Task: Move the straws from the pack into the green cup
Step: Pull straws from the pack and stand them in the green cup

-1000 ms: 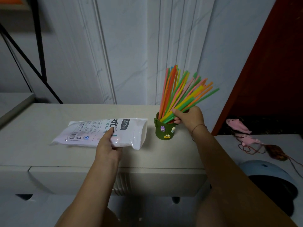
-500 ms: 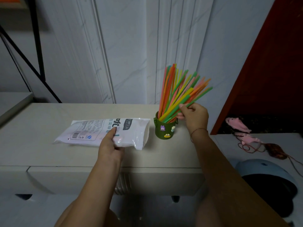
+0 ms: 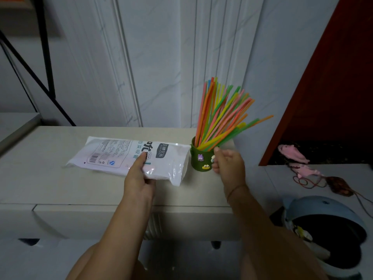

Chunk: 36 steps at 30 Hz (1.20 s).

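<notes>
- The left hand [image 3: 139, 177] grips the near edge of the pack [image 3: 113, 156]. One finger lies straight along the top of the plastic, and the rest of the hand curls at the pack's edge.
- The pack is a white printed plastic bag lying flat on the pale counter [image 3: 50, 184]. Its open right end is just beside the green cup [image 3: 201, 159].
- The right hand [image 3: 229, 167] is at the right side of the green cup with its fingers curled. The fingertips [image 3: 214, 158] are against the cup's wall and the thumb is up by the rim. I cannot tell whether this hand clasps the cup or only touches it.
- No straw is in either hand.
- The straws [image 3: 221, 118] stand in the green cup in a bundle of orange, yellow, green and pink. They fan upward and lean to the right, and their free ends are well above the right hand.
- The green cup stands upright on the counter near the back right corner, with small cartoon figures stuck on its front.
- A thin bracelet [image 3: 236, 189] circles the right wrist.
</notes>
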{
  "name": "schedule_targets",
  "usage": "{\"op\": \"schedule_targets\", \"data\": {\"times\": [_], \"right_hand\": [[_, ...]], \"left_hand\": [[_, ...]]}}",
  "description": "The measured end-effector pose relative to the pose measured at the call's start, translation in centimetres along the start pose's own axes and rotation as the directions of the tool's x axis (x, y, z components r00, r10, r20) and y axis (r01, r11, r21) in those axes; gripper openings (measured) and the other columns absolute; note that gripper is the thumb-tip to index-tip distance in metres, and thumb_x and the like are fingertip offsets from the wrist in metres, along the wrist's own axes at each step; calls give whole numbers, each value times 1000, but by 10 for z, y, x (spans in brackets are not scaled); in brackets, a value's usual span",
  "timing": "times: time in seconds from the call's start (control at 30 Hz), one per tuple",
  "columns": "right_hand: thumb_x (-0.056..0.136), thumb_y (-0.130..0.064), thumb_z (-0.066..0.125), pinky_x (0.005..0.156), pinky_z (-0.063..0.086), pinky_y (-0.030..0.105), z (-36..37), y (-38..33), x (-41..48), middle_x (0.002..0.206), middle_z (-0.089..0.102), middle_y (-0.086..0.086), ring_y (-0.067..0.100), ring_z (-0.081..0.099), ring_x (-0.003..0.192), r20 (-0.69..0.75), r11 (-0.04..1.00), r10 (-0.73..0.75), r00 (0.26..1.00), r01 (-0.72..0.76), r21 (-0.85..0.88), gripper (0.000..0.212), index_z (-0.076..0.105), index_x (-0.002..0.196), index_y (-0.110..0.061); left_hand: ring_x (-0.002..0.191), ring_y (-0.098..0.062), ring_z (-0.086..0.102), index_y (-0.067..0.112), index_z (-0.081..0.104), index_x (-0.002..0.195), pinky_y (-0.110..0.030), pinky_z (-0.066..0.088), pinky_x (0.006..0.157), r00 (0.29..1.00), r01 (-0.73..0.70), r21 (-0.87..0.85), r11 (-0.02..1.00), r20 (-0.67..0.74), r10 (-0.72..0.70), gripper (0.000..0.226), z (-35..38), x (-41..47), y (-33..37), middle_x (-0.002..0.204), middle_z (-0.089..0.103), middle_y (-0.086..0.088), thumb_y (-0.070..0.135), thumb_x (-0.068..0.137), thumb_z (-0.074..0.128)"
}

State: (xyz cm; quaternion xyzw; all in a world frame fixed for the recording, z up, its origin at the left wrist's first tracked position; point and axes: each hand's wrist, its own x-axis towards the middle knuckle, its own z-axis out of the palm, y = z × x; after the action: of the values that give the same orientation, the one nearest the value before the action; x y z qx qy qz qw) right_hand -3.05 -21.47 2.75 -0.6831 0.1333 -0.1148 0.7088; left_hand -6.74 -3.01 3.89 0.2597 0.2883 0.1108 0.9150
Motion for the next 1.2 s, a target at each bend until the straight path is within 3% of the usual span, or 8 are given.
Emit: {"op": "schedule_targets", "data": {"times": [0.13, 0.33, 0.47, 0.73, 0.83, 0.97, 1.13, 1.2], "right_hand": [[93, -14, 51, 59, 44, 25, 12, 12, -21, 70, 55, 6, 14, 52, 63, 95, 955, 208, 973, -223, 193, 16, 57, 78, -10], [96, -28, 44, 55, 57, 31, 26, 7, -43, 79, 75, 6, 21, 70, 75, 553, 488, 463, 693, -720, 494, 28, 67, 95, -13], [96, -29, 47, 51, 58, 31, 30, 6, -44, 90, 70, 8, 23, 65, 81, 531, 475, 495, 688, -726, 498, 26, 66, 101, -12], [97, -29, 36, 87, 52, 37, 28, 2, -42, 102, 71, 15, 29, 65, 101, 681, 411, 396, 616, -782, 468, 41, 70, 103, -6], [99, -29, 30, 115, 25, 36, 28, 2, -37, 138, 52, 14, 29, 40, 134, 730, 368, 331, 597, -795, 483, 45, 51, 132, -9], [100, -28, 26, 119, 15, 35, 29, 2, -33, 152, 35, 9, 25, 28, 142, 722, 333, 350, 596, -800, 499, 47, 36, 143, -12], [101, -30, 25, 118, 19, 36, 25, 0, -28, 150, 37, 11, 27, 31, 140, 655, 399, 409, 636, -770, 498, 48, 35, 144, -12], [100, -28, 33, 103, 45, 32, 22, -6, -29, 128, 60, 13, 24, 56, 119, 636, 416, 401, 660, -749, 515, 40, 51, 132, -11]], "left_hand": [[94, -17, 71, 12, 62, 119, -34, 58, 82, 995, -95, 26, 995, 23, 94, 39, 3, -4, -6, 110, 72, -6, 4, 82, 70], [100, -20, 70, 9, 63, 119, -37, 56, 88, 945, -323, 202, 924, 118, 305, 42, 6, -15, -17, 112, 72, -6, 7, 79, 74], [96, -17, 71, 15, 66, 113, -34, 56, 86, 914, -401, 259, 879, 183, 363, 38, 9, -16, -16, 110, 73, -5, 12, 77, 77], [99, -17, 70, 11, 65, 118, -23, 56, 77, 842, -511, 316, 800, 371, 392, 48, 14, -16, -18, 108, 74, -1, 18, 73, 80], [100, -17, 70, 11, 64, 120, -24, 56, 78, 833, -522, 349, 778, 403, 378, 50, 12, -14, -20, 110, 73, -1, 19, 73, 80], [99, -13, 70, 12, 61, 123, -19, 55, 75, 810, -545, 390, 742, 473, 346, 49, 11, -14, -22, 109, 73, 1, 18, 77, 77], [97, -11, 70, 22, 62, 121, -25, 58, 76, 832, -513, 502, 696, 492, 258, 39, 7, -11, -18, 110, 73, 4, 26, 83, 71], [95, -13, 71, 23, 60, 124, -28, 59, 71, 860, -471, 555, 686, 462, 216, 40, 3, -8, -15, 110, 73, 3, 32, 85, 68]]}}
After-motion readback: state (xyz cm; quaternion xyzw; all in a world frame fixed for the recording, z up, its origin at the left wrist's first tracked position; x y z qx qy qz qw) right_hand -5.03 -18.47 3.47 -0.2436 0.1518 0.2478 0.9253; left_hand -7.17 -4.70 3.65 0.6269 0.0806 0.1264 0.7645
